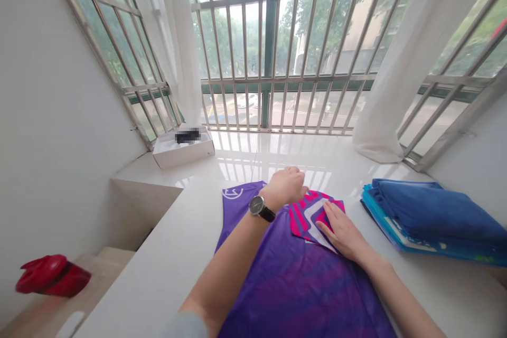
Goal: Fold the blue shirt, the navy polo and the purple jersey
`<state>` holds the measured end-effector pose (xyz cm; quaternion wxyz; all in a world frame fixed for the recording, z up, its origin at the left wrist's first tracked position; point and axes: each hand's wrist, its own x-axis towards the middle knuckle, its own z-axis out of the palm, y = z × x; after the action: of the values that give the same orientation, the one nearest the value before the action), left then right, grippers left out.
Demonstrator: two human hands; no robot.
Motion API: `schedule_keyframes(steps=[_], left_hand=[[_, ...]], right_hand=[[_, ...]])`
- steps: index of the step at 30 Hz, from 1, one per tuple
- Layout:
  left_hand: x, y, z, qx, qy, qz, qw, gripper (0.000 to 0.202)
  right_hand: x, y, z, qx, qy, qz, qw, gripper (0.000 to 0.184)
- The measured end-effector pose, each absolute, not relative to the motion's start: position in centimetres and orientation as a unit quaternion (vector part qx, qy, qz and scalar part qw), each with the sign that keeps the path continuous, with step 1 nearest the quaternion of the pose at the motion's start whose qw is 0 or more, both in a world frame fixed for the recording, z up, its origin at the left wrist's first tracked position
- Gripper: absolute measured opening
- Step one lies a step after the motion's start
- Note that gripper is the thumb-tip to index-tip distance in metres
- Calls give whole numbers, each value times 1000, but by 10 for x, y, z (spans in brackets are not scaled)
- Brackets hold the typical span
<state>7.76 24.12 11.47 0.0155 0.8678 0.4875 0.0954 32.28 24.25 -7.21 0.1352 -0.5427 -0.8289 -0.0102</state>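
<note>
A purple sports shirt (293, 280) lies spread on the white table (170, 253), with a pink, white and purple striped sleeve (307, 211) folded over its far part. My left hand (285, 186), a watch on its wrist, rests on the far end of the shirt with fingers curled down on the fabric at the sleeve's edge. My right hand (341, 231) lies flat on the folded sleeve, fingers stretched out and pressing it down.
A stack of folded blue garments (431, 216) sits at the table's right. A white open box (182, 147) stands on the sill at the back left. A red object (51, 275) lies on a lower surface at left. Barred windows and white curtains stand behind.
</note>
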Motion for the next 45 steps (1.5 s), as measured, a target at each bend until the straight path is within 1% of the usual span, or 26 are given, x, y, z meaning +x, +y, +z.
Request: schedule_keyframes(steps=[2,5,7,9,11,15,23,26,30,33,36,45], left_hand=[[37,227,104,852,515,91,24,31],[-19,208,72,780,623,50,27,35],[-43,198,46,739,672,48,15,44],[-52,191,21,715,696,62,21,60],[-53,187,1,712,698,71,29,70],[-49,183,-22,726,683,73,25,76],[-54,185,-30,727,681,83,18,79],[-54,185,-29,727,681,84,24,78],[-51,185,-22,721,687,86,24,74],[-48,183,-18,729,678,92,14,75],[-46,182,-20,742,664,82,29,75],[-46,182,-23,743,664,74,32,77]], right_hand=[[323,245,-70,-544,-826,-22,148,73],[317,251,-64,-558,-814,-34,154,73],[307,254,-62,-582,-801,-32,136,76],[297,255,-62,-613,-782,-25,111,81],[288,253,-63,-640,-762,-12,91,84],[282,248,-68,-660,-748,2,79,86],[286,248,-71,-659,-749,3,72,83],[291,249,-66,-634,-768,8,92,77],[299,249,-60,-574,-810,-25,119,71],[301,248,-62,-593,-798,-21,105,73],[302,247,-68,-611,-787,-6,85,74],[301,246,-69,-612,-788,-10,68,76]])
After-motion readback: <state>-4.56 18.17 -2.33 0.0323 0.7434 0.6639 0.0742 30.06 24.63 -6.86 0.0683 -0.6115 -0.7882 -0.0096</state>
